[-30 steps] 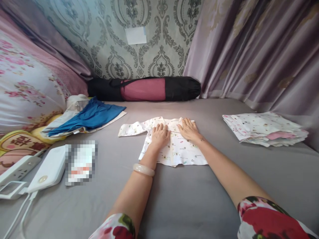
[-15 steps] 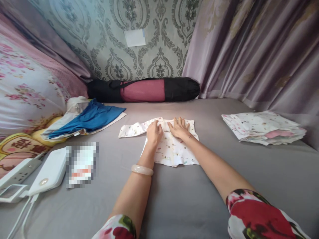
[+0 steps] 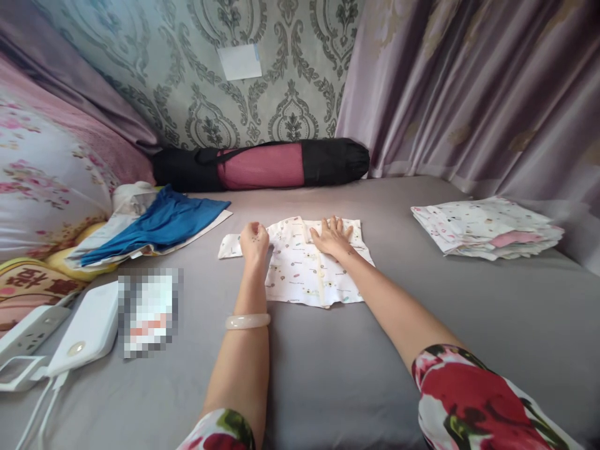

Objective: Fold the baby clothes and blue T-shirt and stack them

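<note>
Shirt [image 3: 293, 275], small and print-covered, lies spread on the grey bedsheet [image 3: 337, 375]. Arranging its outstretched sleeve [image 3: 229, 246] looks like the step in hand: the left hand [image 3: 255, 242] curls over it, whether gripping or not cannot be told; the right hand [image 3: 334, 237] rests splayed, gripping nothing, on the shirt. Shifting the sleeve calls for steady pressure there.

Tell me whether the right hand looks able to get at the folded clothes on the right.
Probably yes: the right hand lies spread on the white printed shirt, and only gray sheet shows between that shirt and the folded clothes.
</note>
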Motion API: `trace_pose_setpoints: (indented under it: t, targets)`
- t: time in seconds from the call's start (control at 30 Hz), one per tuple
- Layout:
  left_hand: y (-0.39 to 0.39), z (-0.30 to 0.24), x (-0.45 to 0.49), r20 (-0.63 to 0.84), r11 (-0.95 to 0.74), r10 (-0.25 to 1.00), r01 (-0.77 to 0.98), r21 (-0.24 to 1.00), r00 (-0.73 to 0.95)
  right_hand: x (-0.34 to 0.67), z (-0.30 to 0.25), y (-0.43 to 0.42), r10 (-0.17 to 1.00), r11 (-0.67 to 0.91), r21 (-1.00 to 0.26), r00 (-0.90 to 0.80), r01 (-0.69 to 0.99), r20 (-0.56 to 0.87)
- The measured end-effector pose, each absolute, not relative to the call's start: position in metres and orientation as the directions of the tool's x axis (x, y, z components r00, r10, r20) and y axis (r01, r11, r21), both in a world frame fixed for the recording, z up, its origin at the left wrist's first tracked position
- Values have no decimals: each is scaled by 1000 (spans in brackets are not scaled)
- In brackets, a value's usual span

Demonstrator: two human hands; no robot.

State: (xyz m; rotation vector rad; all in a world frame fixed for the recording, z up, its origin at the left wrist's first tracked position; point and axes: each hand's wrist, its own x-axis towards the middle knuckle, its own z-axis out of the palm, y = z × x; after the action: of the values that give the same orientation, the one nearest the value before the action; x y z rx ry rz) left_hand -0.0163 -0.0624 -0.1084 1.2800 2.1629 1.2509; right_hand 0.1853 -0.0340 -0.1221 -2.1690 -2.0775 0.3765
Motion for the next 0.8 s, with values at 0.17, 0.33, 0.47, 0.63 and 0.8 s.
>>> trace_pose_setpoints:
  t: [0.17,0.33,0.47,0.63,0.8]
  targets:
    - [-64,-109,-31,118,281,782,515,810,-612,173,-114,-37,994,3,-250,-30,968,-102]
    - [-65,-109,-36,116,308,761,512,802,-639,151,-114,-41,981,175,-237,-191,956,-46]
    - [-67,-105,-39,84,369,735,501,782,-673,138,-116,-39,954,290,-233,-300,928,-7]
    - [-72,-101,-48,40,457,690,478,751,-723,128,-123,-35,938,341,-223,-346,913,15]
    - [-78,-99,-51,53,563,582,449,694,-812,126,-128,-33,942,319,-224,-334,921,-30]
